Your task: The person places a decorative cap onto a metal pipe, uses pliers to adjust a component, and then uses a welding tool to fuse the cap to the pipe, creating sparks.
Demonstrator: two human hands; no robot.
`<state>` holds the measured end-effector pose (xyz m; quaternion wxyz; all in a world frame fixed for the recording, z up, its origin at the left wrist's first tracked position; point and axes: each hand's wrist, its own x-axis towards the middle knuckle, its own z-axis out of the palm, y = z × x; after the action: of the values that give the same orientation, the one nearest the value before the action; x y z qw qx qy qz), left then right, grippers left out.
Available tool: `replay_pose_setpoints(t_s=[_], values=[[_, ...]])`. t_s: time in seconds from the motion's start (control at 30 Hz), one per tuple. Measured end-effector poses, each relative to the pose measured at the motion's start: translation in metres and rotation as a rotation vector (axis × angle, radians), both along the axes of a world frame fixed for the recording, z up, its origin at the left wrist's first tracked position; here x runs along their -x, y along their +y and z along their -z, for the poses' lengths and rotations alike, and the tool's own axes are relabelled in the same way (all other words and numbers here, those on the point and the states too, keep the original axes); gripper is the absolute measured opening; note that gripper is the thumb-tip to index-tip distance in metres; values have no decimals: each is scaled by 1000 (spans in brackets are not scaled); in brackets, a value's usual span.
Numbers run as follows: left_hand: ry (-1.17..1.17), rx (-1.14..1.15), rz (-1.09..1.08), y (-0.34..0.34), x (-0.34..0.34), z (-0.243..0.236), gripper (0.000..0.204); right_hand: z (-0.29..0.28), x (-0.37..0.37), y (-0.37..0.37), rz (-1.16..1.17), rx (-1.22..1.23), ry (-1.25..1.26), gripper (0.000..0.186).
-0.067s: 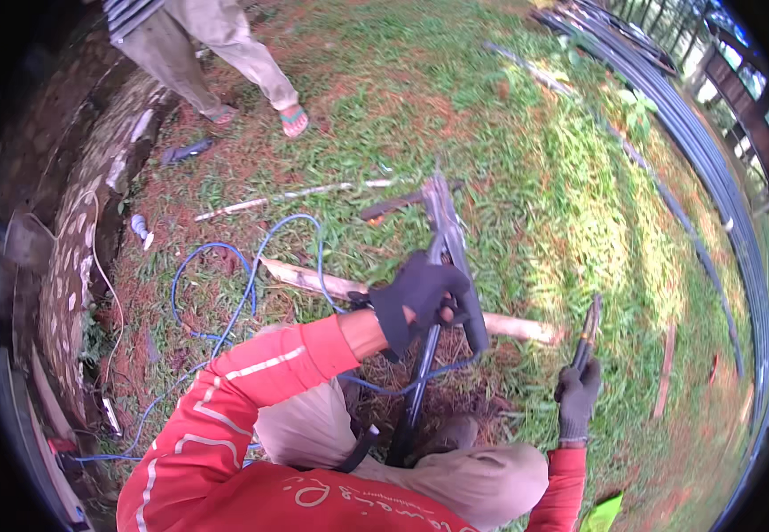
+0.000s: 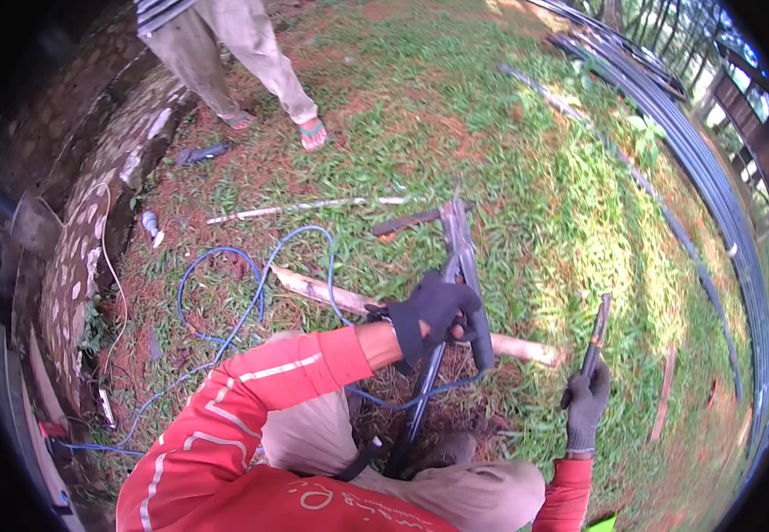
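My gloved left hand (image 2: pixel 433 319) grips the dark metal assembly (image 2: pixel 457 244) in the middle, where a long bar with a thicker handle meets a black tube (image 2: pixel 418 399) running down between my legs. The assembly crosses a pale wooden pole (image 2: pixel 531 350) on the grass, with a short dark bar (image 2: pixel 402 222) at its far end. My gloved right hand (image 2: pixel 587 403) is closed around a narrow hand tool (image 2: pixel 599 328) with a dark handle and an orange band, held upright to the right of the pole. A blue hose (image 2: pixel 300 230) loops on the ground beside my left arm.
Another person (image 2: pixel 243 62) in sandals stands at the upper left, near a low stone wall (image 2: pixel 105 222). Long pipes (image 2: pixel 677 124) lie bundled along the right. A white stick (image 2: pixel 287 210), a grey pole (image 2: pixel 544 93) and a narrow board (image 2: pixel 664 395) lie on the grass.
The whole view has shifted slightly right and down. Both hands keep their holds, with little other visible movement.
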<state>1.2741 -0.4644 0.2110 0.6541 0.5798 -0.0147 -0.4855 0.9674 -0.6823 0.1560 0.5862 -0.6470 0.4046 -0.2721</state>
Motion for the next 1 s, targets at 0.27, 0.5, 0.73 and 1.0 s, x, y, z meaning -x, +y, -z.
replay_pose_setpoints(t_s=[0.27, 0.5, 0.73, 1.0], values=[[29, -85, -70, 2, 13, -2, 28, -247, -233, 65, -577, -182, -160, 21], [44, -39, -22, -18, 10, 9, 25, -337, -366, 124, -768, -111, -254, 33], [7, -105, -80, -10, 12, -10, 31, -347, -423, 158, -901, 1, -311, 37], [7, 93, -41, 11, 6, -33, 32, -353, -410, 166, -934, 205, -319, 25]])
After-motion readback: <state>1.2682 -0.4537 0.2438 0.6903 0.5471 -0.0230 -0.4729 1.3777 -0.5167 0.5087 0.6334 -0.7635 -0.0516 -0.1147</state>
